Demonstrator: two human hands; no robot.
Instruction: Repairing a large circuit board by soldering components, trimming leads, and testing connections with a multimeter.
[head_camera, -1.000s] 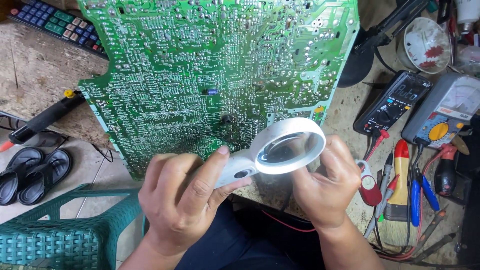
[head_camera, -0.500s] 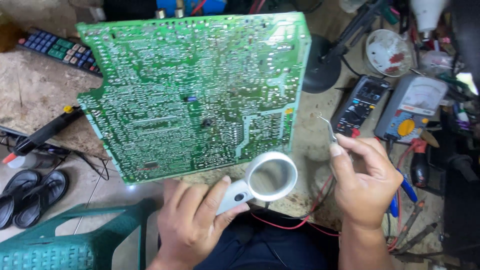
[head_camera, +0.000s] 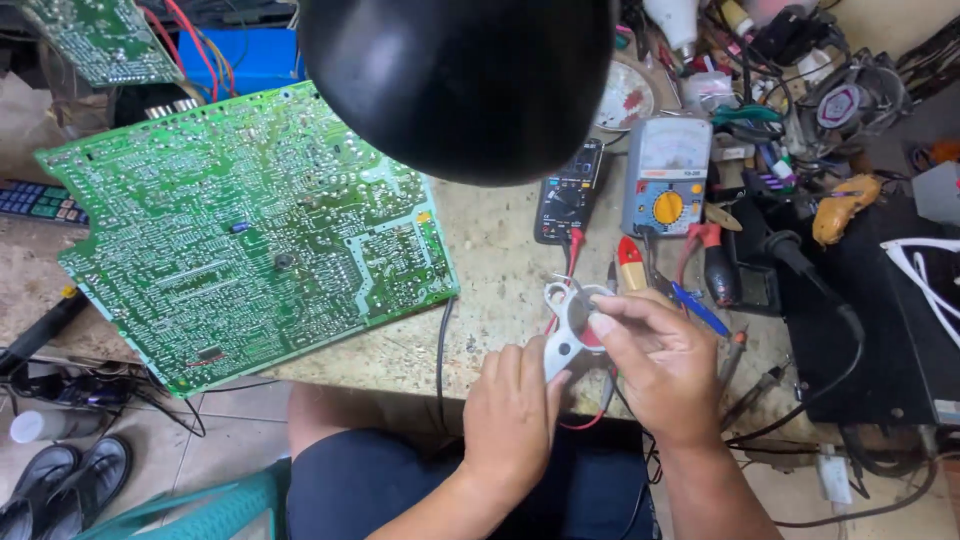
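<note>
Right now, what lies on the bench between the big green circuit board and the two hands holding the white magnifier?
In the head view, a black cable runs down over the bench edge between the green circuit board and the left hand; otherwise bare benchtop. The right hand shares the white magnifier.

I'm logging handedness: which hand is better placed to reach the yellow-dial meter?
Probably the right hand: it lies closer to the yellow-dial meter, while the left hand grips the white magnifier handle.
</note>
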